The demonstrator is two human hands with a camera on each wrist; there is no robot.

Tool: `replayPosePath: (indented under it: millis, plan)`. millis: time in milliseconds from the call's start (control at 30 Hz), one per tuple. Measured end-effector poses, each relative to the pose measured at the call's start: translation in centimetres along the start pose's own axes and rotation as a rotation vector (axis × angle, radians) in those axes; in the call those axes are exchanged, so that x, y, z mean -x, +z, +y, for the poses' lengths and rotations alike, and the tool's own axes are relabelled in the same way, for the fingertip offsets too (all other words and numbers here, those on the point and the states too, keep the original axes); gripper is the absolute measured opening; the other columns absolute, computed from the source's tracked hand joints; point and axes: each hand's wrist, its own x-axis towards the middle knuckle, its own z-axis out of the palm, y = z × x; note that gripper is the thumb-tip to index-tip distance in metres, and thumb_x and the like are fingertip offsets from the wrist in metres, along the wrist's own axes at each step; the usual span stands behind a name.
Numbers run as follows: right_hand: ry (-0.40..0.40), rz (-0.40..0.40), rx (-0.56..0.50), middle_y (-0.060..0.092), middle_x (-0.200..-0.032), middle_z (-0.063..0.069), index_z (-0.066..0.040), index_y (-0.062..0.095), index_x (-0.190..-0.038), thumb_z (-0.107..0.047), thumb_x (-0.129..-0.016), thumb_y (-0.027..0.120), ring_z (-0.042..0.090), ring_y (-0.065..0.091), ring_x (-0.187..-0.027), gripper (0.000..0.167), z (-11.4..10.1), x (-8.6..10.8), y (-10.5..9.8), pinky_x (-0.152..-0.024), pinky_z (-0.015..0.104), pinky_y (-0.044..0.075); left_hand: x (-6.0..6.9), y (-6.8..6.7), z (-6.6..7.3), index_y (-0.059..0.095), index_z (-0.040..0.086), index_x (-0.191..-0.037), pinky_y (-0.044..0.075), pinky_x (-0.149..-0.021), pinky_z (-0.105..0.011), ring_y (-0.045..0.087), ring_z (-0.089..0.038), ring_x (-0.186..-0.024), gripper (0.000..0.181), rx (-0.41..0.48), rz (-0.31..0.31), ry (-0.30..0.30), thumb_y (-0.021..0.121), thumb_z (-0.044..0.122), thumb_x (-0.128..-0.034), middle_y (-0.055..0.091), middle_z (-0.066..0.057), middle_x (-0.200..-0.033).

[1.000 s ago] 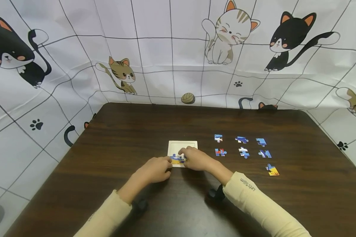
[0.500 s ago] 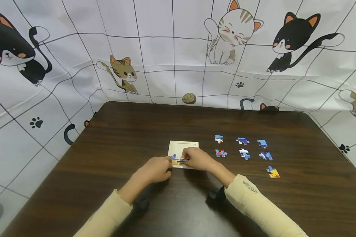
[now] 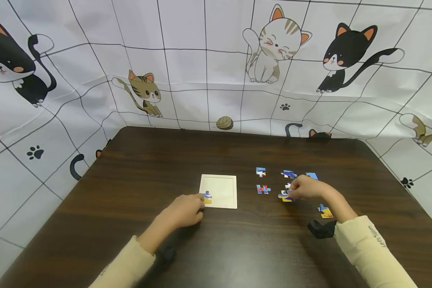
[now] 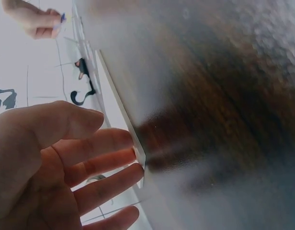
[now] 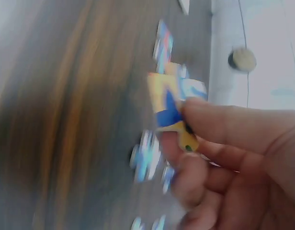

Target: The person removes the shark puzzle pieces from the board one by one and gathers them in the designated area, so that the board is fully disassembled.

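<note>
A pale square puzzle tray (image 3: 222, 191) lies on the table, with one blue-and-yellow puzzle piece (image 3: 207, 198) in its lower left corner. My left hand (image 3: 185, 210) rests at the tray's left side. In the left wrist view its extended fingers (image 4: 109, 189) touch the tray's edge (image 4: 119, 112). To the right, my right hand (image 3: 308, 187) holds a yellow, blue and white puzzle piece (image 5: 167, 98) between thumb and fingers, raised above the table. That hand partly covers the loose pieces beneath it.
Several loose puzzle pieces lie right of the tray, among them a red-and-blue piece (image 3: 263, 189), a blue-and-white piece (image 3: 261, 172) and a blue-and-yellow piece (image 3: 325, 211). A cat-print cloth (image 3: 187, 64) hangs behind the dark wooden table (image 3: 158, 160).
My right hand has lifted a puzzle piece out of the tray and carried it right, over the loose pieces. The left hand has stayed at the tray's left side.
</note>
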Motion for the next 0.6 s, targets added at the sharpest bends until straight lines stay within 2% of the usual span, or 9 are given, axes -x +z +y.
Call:
replayPosePath:
  millis: [67,167,400,600]
  plan:
    - [0.025,-0.055,-0.044,0.038,-0.054,-0.005,-0.001,0.051,-0.063,-0.009,-0.087,0.054,0.007,0.031,-0.048,0.025,1.1,0.7,-0.2,-0.051,0.023,0.031,0.0,0.0,-0.1,0.067,0.001,-0.079,0.033,-0.055,-0.025,0.041,-0.012,-0.063,0.010,-0.005,-0.001,0.007,0.060,0.009,-0.0795,0.058,-0.003,-0.086]
    - [0.041,-0.089,-0.078,0.041,-0.056,-0.005,0.001,0.052,-0.064,-0.010,-0.087,0.054,0.006,0.032,-0.049,0.026,2.1,1.3,0.1,-0.050,0.021,0.031,-0.1,0.0,-0.1,0.066,0.001,-0.078,0.033,-0.055,-0.026,0.040,-0.012,-0.063,0.010,-0.015,-0.003,0.012,0.060,0.009,-0.0794,0.056,-0.003,-0.083]
    - [0.052,-0.005,-0.018,0.051,-0.063,-0.003,-0.003,0.054,-0.068,-0.012,-0.084,0.060,0.010,0.041,-0.057,0.019,2.4,1.7,1.1,-0.053,0.023,0.037,-0.2,-0.2,0.1,0.066,0.000,-0.080,0.033,-0.056,-0.027,0.040,-0.013,-0.064,0.011,-0.009,-0.024,0.001,0.059,0.008,-0.0812,0.054,-0.004,-0.081]
    - [0.088,0.050,0.052,0.052,-0.065,-0.001,-0.004,0.053,-0.069,-0.014,-0.081,0.063,0.012,0.043,-0.061,0.019,2.1,2.0,1.3,-0.055,0.026,0.036,-0.1,-0.1,0.2,0.066,0.000,-0.079,0.033,-0.056,-0.027,0.040,-0.013,-0.064,0.011,-0.006,-0.033,-0.016,0.060,0.009,-0.0811,0.054,-0.003,-0.081]
